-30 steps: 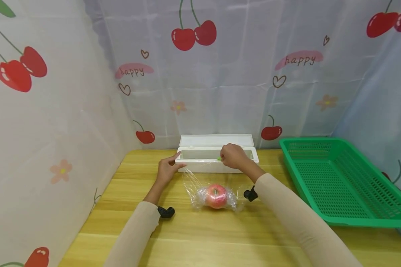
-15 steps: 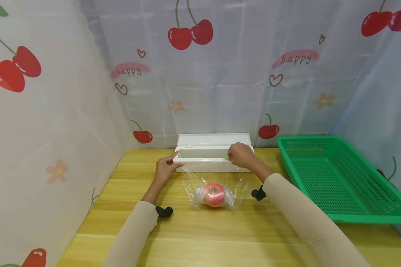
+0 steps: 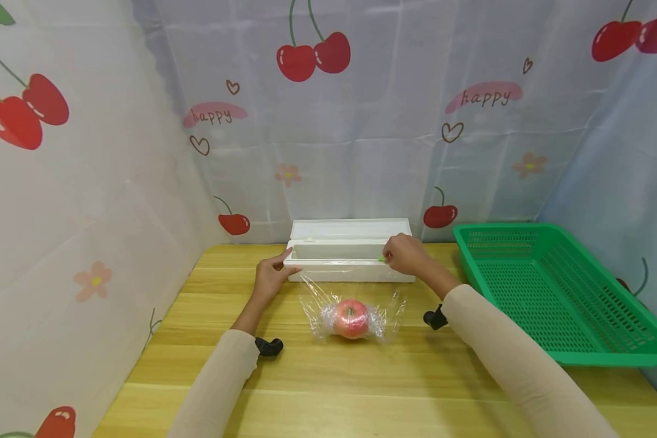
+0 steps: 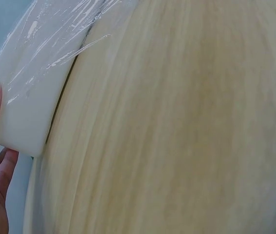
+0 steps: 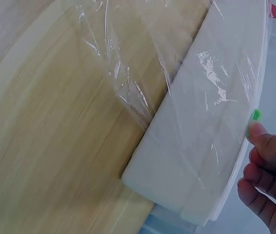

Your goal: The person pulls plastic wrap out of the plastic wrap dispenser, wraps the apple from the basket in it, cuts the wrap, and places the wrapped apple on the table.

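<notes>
A long white cling film dispenser point(image 3: 345, 271) stands at the back of the table, its lid point(image 3: 350, 229) raised. My left hand point(image 3: 268, 278) grips its left end, thumb on the front face in the left wrist view. At the dispenser's right part, my right hand point(image 3: 407, 255) pinches a small green slide cutter point(image 5: 256, 115) on the top front edge. Clear cling film point(image 5: 116, 58) hangs over the front and runs down to a red apple point(image 3: 351, 319). Bunched film lies on both sides of the apple, which rests on the table.
A green perforated plastic basket point(image 3: 558, 359) stands on the right side of the wooden table point(image 3: 328, 389). Cherry-print curtains point(image 3: 361, 152) close off the back and both sides. Black camera mounts point(image 3: 269, 347) sit on both wrists.
My right hand has slid rightward along the dispenser's edge with the green cutter. The left hand keeps its grip on the left end. The view has shifted slightly; the apple lies still.
</notes>
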`<state>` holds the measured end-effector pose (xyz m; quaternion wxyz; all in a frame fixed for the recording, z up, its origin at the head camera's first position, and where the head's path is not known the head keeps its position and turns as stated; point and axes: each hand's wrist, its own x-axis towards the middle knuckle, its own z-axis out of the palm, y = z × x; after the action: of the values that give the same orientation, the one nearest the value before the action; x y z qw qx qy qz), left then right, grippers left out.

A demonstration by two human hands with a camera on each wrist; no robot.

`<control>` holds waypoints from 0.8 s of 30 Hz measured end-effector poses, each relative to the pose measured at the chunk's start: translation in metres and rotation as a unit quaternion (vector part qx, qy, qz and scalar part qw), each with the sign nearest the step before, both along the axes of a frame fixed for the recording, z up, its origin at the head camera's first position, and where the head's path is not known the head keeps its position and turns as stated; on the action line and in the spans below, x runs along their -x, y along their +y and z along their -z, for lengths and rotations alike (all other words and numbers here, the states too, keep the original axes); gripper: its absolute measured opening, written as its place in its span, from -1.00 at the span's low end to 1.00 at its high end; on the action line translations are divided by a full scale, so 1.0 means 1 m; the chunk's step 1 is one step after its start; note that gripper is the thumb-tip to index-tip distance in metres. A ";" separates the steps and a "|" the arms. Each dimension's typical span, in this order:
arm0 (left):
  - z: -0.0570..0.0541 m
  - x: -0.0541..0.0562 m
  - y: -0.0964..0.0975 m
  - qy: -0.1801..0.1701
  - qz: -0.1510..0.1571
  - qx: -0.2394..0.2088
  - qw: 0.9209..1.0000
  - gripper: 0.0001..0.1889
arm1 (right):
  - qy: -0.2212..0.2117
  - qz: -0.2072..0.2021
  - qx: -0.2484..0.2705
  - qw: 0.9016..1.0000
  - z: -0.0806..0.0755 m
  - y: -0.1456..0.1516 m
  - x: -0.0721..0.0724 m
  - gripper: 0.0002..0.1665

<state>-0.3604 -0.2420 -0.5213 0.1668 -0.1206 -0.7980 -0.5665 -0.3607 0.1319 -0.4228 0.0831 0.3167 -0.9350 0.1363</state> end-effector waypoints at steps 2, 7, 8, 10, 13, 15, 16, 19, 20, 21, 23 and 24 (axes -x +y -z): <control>-0.001 0.000 0.000 -0.004 0.006 -0.006 1.000 -0.39 | 0.001 -0.001 -0.003 1.000 0.001 0.002 0.001 -0.39; -0.001 0.000 0.001 -0.012 0.016 -0.022 1.000 -0.39 | 0.007 -0.004 -0.020 1.000 0.002 0.006 0.004 -0.40; -0.001 0.000 0.001 -0.012 0.016 -0.022 1.000 -0.39 | 0.008 -0.005 -0.023 1.000 0.001 0.006 0.004 -0.41; -0.001 0.000 0.000 -0.014 0.015 -0.025 0.999 -0.39 | 0.012 -0.011 -0.025 1.000 0.000 0.007 0.005 -0.43; -0.001 0.000 -0.001 -0.015 0.016 -0.027 0.999 -0.39 | 0.019 -0.016 -0.024 0.999 0.000 0.007 0.005 -0.47; -0.001 0.000 -0.001 -0.014 0.015 -0.029 0.999 -0.39 | 0.020 -0.017 -0.024 0.999 0.000 0.007 0.006 -0.49; -0.002 0.000 -0.001 -0.012 0.015 -0.029 0.999 -0.39 | 0.019 -0.017 -0.024 0.999 0.000 0.007 0.006 -0.50; -0.002 -0.001 -0.001 -0.009 0.015 -0.030 0.999 -0.39 | 0.008 -0.015 -0.026 1.000 0.000 0.008 0.006 -0.52; -0.002 -0.001 -0.001 -0.009 0.014 -0.029 0.999 -0.39 | 0.005 -0.014 -0.026 1.000 0.000 0.008 0.005 -0.53; -0.002 -0.001 -0.001 -0.008 0.016 -0.028 0.999 -0.39 | 0.004 -0.014 -0.025 1.000 0.000 0.008 0.005 -0.56; -0.001 0.000 -0.001 -0.008 0.017 -0.027 0.999 -0.38 | 0.003 -0.012 -0.019 1.000 0.000 0.009 0.004 -0.61; 0.000 0.000 -0.002 -0.008 0.017 -0.025 1.000 -0.38 | 0.003 -0.012 -0.015 1.000 0.000 0.009 0.004 -0.64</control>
<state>-0.3604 -0.2437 -0.5209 0.1537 -0.1255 -0.7825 -0.5902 -0.3644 0.1410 -0.4232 0.0791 0.3292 -0.9329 0.1225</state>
